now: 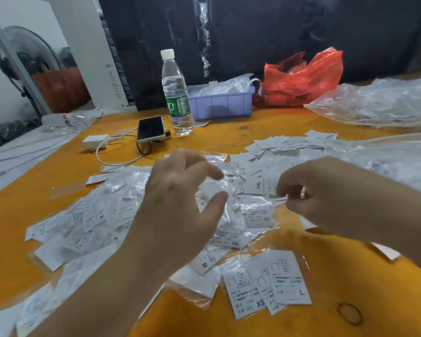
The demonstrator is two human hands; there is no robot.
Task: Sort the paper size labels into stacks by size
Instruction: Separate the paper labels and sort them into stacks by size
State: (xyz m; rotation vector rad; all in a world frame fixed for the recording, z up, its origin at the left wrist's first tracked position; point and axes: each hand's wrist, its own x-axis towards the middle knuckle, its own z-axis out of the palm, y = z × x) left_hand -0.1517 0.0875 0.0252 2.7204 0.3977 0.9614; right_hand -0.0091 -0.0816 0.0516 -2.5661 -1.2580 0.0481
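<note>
White paper size labels lie scattered over the orange table (326,276), many in small clear bags. My left hand (178,205) hovers over the middle of the heap with fingers spread and loosely bent, holding nothing. My right hand (321,195) pinches the edge of an XXL label (260,186) between thumb and fingertips. Below it lie XS labels (260,215). Near the front edge lie an L label (289,278), an XS label (243,290) and an M label (206,261). A loose pile of labels (83,222) spreads to the left.
At the back stand a water bottle (176,93), a purple bin (221,103) and a red plastic bag (304,76). A phone (151,128) with a white charger (95,142) and cable lies at back left. Clear plastic bags (379,103) cover the right side.
</note>
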